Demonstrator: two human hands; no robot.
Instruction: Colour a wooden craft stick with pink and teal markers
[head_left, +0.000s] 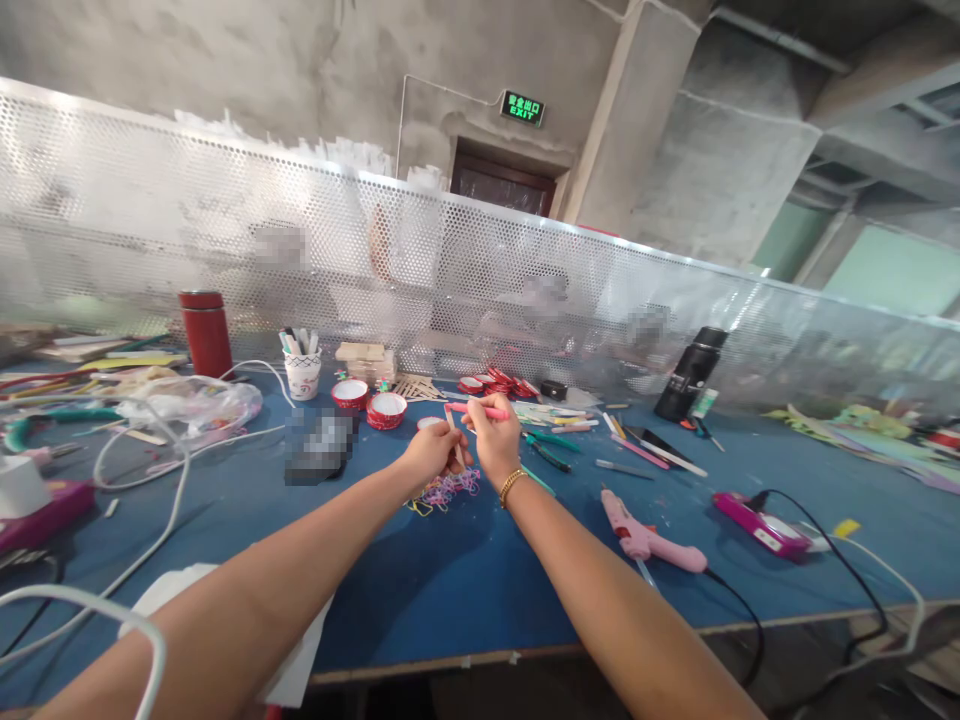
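My left hand [436, 450] is closed around a thin wooden craft stick [454, 438], which stands up between the fingers. Close beside it, my right hand [495, 435] grips a pink marker pen [491, 412] with its tip pointing left, near the stick's upper end. Whether tip and stick touch, I cannot tell. Just under both hands lies a tangle of colourful thin bands [450, 490] on the blue table [450, 590]. Red-and-white tape rolls [386, 410] sit behind my left hand. Green-handled pliers [547, 450] lie to the right of my right hand.
At right are a pink glue gun [652, 535], a purple power strip [765, 525] with trailing cables and a black bottle [690, 375]. A red thermos [205, 333], a cup of pens [302, 372] and a white cable [176, 500] are left. A perforated metal screen [480, 270] borders the back.
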